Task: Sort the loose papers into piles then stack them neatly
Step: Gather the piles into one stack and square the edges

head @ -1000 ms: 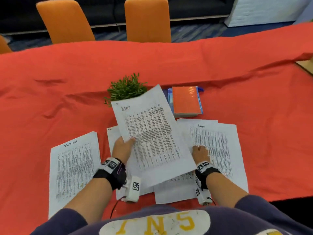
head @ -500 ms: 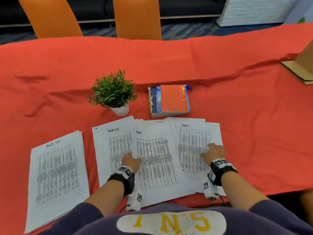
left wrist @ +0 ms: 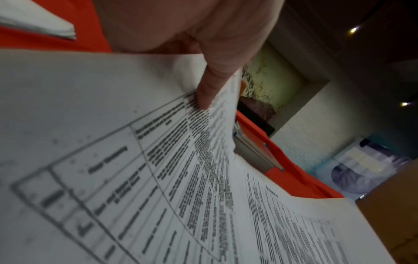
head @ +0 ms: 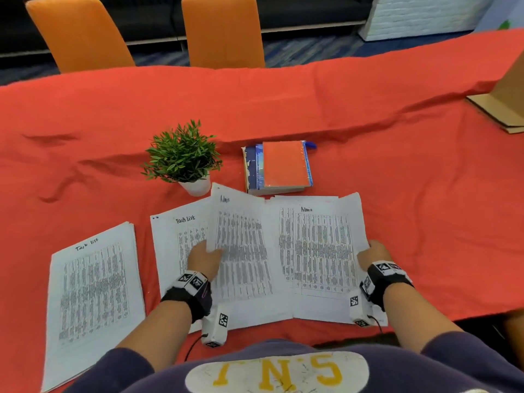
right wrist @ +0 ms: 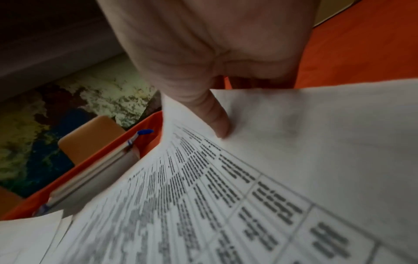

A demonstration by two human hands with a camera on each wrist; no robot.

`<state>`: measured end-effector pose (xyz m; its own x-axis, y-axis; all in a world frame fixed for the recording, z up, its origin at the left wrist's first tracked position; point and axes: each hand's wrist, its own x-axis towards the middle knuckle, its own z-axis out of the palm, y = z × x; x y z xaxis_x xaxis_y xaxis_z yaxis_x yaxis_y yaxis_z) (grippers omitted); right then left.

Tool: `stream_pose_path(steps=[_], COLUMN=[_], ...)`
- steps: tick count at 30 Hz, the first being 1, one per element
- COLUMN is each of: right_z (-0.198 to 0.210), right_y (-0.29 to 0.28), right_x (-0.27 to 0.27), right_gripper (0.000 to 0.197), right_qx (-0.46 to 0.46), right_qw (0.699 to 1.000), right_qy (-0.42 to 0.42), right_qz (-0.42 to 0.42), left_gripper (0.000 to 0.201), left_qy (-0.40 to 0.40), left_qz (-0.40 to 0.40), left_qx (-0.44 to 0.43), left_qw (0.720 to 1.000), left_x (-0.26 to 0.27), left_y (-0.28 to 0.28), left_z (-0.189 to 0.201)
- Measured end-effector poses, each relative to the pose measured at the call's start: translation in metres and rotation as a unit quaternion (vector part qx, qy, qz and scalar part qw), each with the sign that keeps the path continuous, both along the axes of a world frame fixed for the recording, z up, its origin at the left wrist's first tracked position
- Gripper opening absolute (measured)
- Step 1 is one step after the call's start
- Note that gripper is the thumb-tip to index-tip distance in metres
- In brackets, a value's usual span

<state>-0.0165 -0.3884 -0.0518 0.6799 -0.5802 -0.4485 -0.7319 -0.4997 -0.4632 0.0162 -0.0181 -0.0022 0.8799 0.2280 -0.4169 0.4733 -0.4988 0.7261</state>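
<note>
Papers along the near edge of the desk (head: pixel 425 208). Pinches the left edge of the middle Admin sheet (head: pixel 243 251) in the left hand (head: pixel 202 258), fingers (left wrist: pixel 210 89) closed on it, and tilts it up off the loose Task List sheet (head: pixel 175 242); lay flat half a second ago. Grips the right edge of the Admin pile (head: pixel 320 251) with the right hand (head: pixel 371 253), shifted there from mid-page. Probably means Admin joins Admin next. Leaves the Task List pile (head: pixel 93 290) at far left. Beyond, plant (head: pixel 183 157) and books (head: pixel 283 165).
</note>
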Motion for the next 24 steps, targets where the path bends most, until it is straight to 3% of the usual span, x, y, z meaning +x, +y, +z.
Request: stream_pose_path(steps=[5, 11, 15, 21, 24], right_z=[0.018, 0.049, 0.062, 0.068, 0.064], right_y=[-0.017, -0.018, 0.014, 0.086, 0.109], right_x=[0.002, 0.014, 0.036, 0.053, 0.053], right_gripper=[0.020, 0.024, 0.023, 0.014, 0.015], right_qx=[0.061, 0.246, 0.339, 0.349, 0.339], right_qw=[0.991, 0.933, 0.902, 0.915, 0.921], right_qy=[-0.117, -0.248, -0.257, -0.193, -0.165], right_qz=[-0.035, -0.082, -0.067, 0.061, 0.098], left_gripper=[0.020, 0.027, 0.030, 0.038, 0.036], left_qy=[-0.065, -0.117, -0.145, -0.107, -0.081], left_qz=[0.046, 0.057, 0.028, 0.023, 0.026], left_qx=[-0.002, -0.053, -0.090, -0.213, -0.225], left_qw=[0.997, 0.990, 0.985, 0.971, 0.971], left_x=[0.012, 0.015, 0.012, 0.006, 0.004], left_y=[0.028, 0.038, 0.032, 0.014, 0.005], left_z=[0.013, 0.032, 0.046, 0.051, 0.045])
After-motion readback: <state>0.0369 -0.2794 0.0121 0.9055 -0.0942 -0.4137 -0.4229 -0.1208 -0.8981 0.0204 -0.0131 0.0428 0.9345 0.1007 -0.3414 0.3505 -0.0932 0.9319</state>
